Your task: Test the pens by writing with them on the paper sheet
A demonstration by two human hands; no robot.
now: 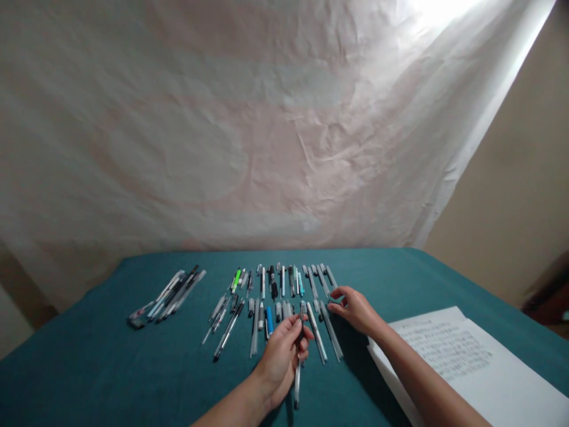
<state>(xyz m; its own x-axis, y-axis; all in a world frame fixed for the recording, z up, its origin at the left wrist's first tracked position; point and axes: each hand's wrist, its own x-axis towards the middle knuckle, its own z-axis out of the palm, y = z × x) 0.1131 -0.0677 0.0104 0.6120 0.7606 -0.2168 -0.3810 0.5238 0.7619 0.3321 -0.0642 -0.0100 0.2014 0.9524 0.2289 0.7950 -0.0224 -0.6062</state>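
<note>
My left hand point(281, 354) is closed around a slim clear pen point(297, 385), its lower end pointing down toward the table's near side. To the right, my right hand point(354, 309) hovers low over the right end of the pen rows. Its thumb and index finger curve toward each other in a pinch, and any small piece between them is too small to name. Just left of it lie clear pen barrels point(331, 332) and a white pen point(316, 332). A blue pen cap point(269, 320) lies beyond my left hand.
Two rows of pens and pen parts span the middle, with a green highlighter point(236, 280) among them. A bundle of pens point(178, 293) lies at left. Handwritten paper sheets point(502, 379) lie at right under my forearm. A pale cloth point(267, 130) hangs behind the teal-covered table point(111, 367).
</note>
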